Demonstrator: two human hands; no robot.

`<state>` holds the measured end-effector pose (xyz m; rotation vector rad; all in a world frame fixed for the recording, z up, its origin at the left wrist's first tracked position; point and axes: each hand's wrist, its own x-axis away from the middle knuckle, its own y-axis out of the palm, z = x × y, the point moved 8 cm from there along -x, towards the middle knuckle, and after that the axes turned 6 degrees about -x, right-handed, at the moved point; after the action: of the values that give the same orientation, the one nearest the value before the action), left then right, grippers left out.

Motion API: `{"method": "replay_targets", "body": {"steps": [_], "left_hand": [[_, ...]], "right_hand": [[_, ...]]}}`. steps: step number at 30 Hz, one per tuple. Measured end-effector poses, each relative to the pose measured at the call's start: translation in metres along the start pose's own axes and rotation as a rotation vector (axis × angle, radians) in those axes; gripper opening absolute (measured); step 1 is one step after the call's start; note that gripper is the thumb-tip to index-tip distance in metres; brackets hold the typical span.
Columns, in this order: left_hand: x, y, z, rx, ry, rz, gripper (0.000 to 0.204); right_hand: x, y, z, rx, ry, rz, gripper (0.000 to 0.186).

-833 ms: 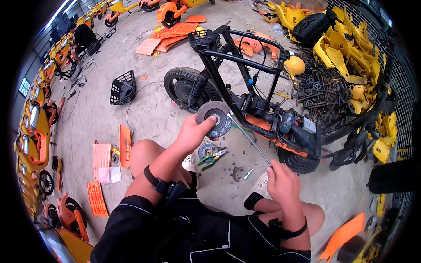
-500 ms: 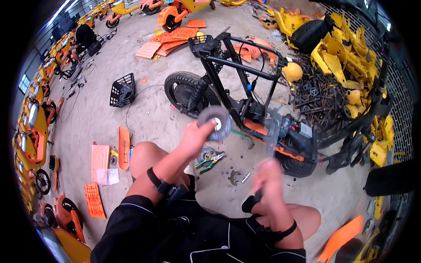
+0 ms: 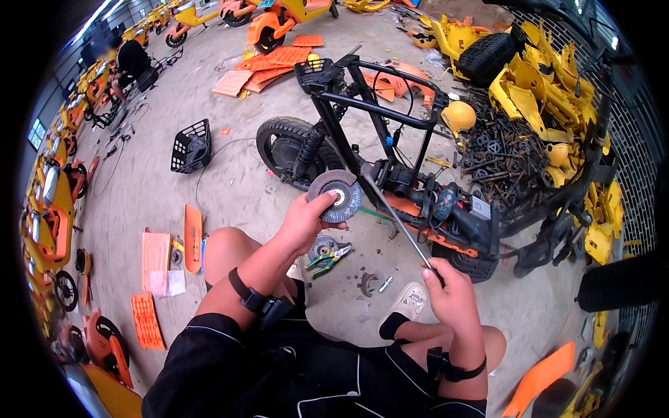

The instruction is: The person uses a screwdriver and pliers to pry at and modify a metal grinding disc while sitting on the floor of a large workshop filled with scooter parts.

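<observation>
In the head view, my left hand point(image 3: 310, 221) is closed on a round grey flap disc point(image 3: 343, 209), thumb on its hub. My right hand point(image 3: 449, 292) grips a long thin metal rod point(image 3: 403, 228), slanting up to the disc's right edge; whether they touch I cannot tell. Beyond them stands a stripped black scooter frame point(image 3: 376, 106) with a rear or front wheel point(image 3: 275, 139) at left and a cordless drill point(image 3: 444, 205) on it. Below my hands on the floor lie green-handled pliers point(image 3: 327, 261), a curved metal piece point(image 3: 367, 285) and a small silver cylinder point(image 3: 385, 284).
A black basket point(image 3: 190, 146) and orange panels point(image 3: 157, 258) lie at left. Rusty metal parts point(image 3: 509, 153) and yellow panels point(image 3: 529, 97) are piled at right. Scooters point(image 3: 59, 230) line the left side; another person point(image 3: 129, 59) works farther back.
The disc in my left hand has shifted slightly down and left. My right hand and rod, smeared by motion half a second ago, are sharp again near their first position.
</observation>
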<state>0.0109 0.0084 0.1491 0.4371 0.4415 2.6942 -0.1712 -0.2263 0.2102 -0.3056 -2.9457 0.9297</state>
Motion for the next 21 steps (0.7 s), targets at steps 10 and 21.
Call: {"method": "replay_targets", "body": {"steps": [10, 21], "left_hand": [[-0.005, -0.017, 0.015, -0.082, 0.074, 0.171, 0.032], [0.000, -0.045, 0.045, -0.085, 0.211, 0.330, 0.031]], "right_hand": [[0.002, -0.011, -0.003, 0.134, -0.198, 0.272, 0.023], [0.002, 0.125, 0.173, 0.546, 0.414, -0.441, 0.030]]}}
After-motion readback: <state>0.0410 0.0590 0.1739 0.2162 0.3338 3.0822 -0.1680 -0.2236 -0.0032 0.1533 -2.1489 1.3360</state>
